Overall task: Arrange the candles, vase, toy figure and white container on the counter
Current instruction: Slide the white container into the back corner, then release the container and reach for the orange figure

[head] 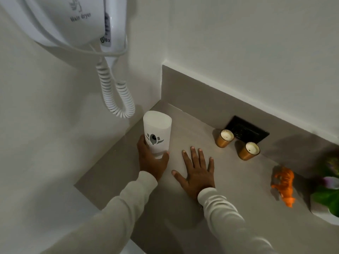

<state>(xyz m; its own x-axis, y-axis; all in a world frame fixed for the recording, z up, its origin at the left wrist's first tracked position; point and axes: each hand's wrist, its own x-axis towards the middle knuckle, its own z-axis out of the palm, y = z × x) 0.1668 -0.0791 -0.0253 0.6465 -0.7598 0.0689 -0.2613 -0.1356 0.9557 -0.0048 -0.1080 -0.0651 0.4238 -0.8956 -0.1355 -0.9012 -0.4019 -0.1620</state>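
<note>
The left hand (152,160) wraps its fingers (166,155) around the base of the upright white container (157,133), near the tabletop's (211,208) far left corner. The right hand (197,171) lies flat beside it, fingers spread, holding nothing. Two candles (224,138) stand side by side at the back edge. The orange toy figure (283,186) and the vase (328,198) sit toward the right edge.
</note>
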